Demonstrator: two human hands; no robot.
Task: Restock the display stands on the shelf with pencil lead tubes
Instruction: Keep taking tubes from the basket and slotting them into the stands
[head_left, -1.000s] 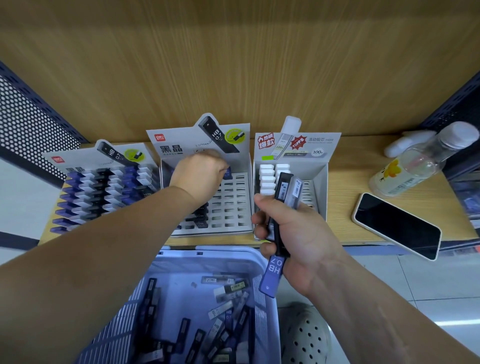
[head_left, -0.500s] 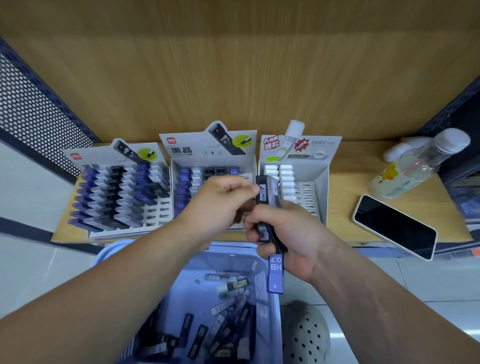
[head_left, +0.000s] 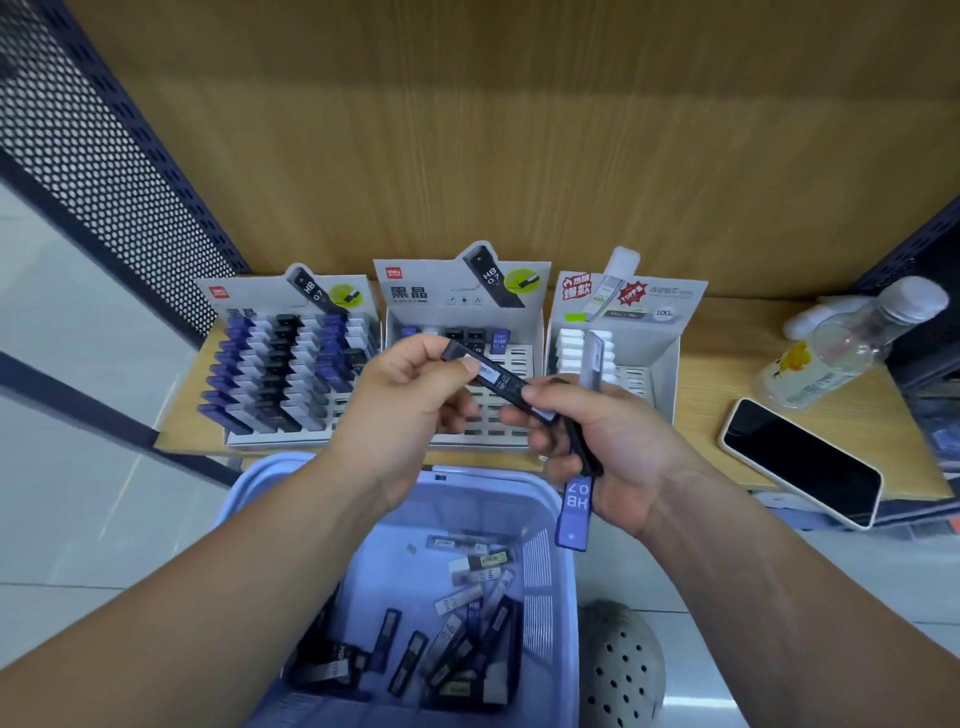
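Three display stands sit on the wooden shelf (head_left: 727, 374). The left stand (head_left: 291, 379) is packed with purple, black and white tubes. The middle stand (head_left: 457, 322) has a few tubes in its back row and my hands hide most of it. The right stand (head_left: 623, 338) holds white tubes on its left. My left hand (head_left: 410, 395) pinches the top end of a black lead tube (head_left: 493, 376). My right hand (head_left: 608, 447) grips a bundle of tubes (head_left: 576, 499), one purple marked HB 0.7, and its fingers touch the black tube's lower end.
Below the shelf a light-blue basket (head_left: 550, 597) holds several loose lead tubes. A phone (head_left: 800, 462) lies face up on the shelf's right, near a clear plastic bottle (head_left: 841, 348). Dark perforated metal panels flank the shelf. A perforated round object (head_left: 623, 670) sits right of the basket.
My left hand left the middle stand, came back to my right hand and drew a black tube out of the bundle. The view has shifted, with the stands now further away.
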